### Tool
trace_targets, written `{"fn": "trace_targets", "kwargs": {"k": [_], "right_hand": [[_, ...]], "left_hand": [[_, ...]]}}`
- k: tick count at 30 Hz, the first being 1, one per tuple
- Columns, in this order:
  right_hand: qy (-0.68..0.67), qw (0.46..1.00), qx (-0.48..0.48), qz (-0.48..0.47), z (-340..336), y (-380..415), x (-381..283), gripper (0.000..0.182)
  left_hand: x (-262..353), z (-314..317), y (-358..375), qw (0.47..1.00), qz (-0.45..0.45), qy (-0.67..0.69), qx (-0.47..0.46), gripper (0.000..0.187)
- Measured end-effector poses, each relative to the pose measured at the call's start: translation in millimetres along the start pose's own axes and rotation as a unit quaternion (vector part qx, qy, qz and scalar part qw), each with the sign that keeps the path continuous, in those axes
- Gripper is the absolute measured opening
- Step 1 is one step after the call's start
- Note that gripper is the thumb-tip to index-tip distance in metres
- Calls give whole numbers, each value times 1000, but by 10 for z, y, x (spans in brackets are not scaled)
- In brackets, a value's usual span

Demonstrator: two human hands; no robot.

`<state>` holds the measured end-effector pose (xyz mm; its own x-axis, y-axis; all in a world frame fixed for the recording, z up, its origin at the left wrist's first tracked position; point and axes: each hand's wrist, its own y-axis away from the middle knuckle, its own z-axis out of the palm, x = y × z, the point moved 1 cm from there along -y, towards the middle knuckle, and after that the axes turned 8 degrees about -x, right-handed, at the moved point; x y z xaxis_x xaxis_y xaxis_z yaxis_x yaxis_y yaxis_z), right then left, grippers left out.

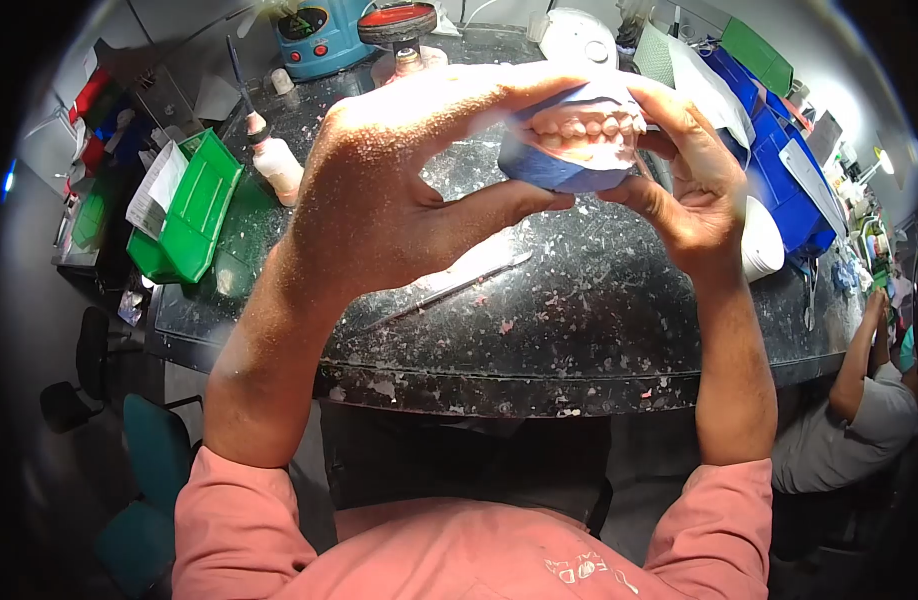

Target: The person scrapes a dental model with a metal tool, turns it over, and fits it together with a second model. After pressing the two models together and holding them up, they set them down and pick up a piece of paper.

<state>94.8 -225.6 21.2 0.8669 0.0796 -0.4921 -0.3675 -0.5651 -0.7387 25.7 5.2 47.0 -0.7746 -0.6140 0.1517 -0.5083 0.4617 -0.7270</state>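
A dental model (pixel 574 145) with pale teeth and gums between blue bases is held up above the black bench. My left hand (pixel 409 170) grips it from the left, the thumb under the lower base and the fingers over the top. From the right, my right hand (pixel 689 180) holds its other side, with the thumb at the lower edge and fingers near the top and behind. The upper and lower teeth face me, close together. Below the model, a thin metal tool (pixel 454 288) lies on the bench.
On the speckled bench (pixel 539 345) stand a dropper bottle (pixel 277 168), a blue machine (pixel 322 38), a red-topped stand (pixel 397 24) and a white cup (pixel 761 240). Green (pixel 201 205) and blue bins (pixel 779 180) flank it. A co-worker (pixel 859 410) sits at the far right.
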Motion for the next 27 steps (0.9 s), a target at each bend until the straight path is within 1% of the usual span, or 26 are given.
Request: {"fn": "trace_targets", "kwargs": {"k": [2, 4, 5, 7, 8, 10, 14, 16, 19, 23, 25, 27], "right_hand": [[-4, 1000, 0, 4, 3, 5, 3, 59], [-8, 1000, 0, 10, -10, 5, 3, 58], [15, 1000, -5, 1, -24, -6, 0, 58], [39, 999, -9, -9, -37, -6, 25, 57], [43, 999, -5, -8, -36, 15, 61, 57], [46, 999, -1, -7, -40, 26, 72, 57], [48, 999, -3, 0, -38, 21, 54, 57], [52, 999, -1, -3, -35, 22, 47, 58], [53, 999, 6, -4, -22, 24, 50, 59], [67, 998, 3, -15, -9, 15, 40, 59], [79, 997, 1, -18, -10, 10, 31, 59], [72, 997, 2, -22, 8, 7, 34, 59]], "left_hand": [[-9, -1, -1, 1000, 0, -7, -5, 65], [-36, 22, 11, 1000, -5, 25, -2, 66], [-43, 24, 13, 1000, -6, 25, -2, 66], [-64, 34, 7, 999, -43, 18, -28, 67], [-82, 49, 9, 999, -42, 18, -28, 67], [-136, 75, 23, 992, -78, 93, -42, 68], [-129, 85, 26, 990, -88, 102, -50, 70], [-128, 98, 27, 986, -99, 129, -48, 70], [-140, 114, 24, 991, -81, 93, -54, 68], [-154, 137, 42, 991, -83, 95, -53, 66], [-132, 137, 31, 994, -74, 66, -46, 66], [-137, 151, 37, 994, -69, 68, -40, 65]]}}
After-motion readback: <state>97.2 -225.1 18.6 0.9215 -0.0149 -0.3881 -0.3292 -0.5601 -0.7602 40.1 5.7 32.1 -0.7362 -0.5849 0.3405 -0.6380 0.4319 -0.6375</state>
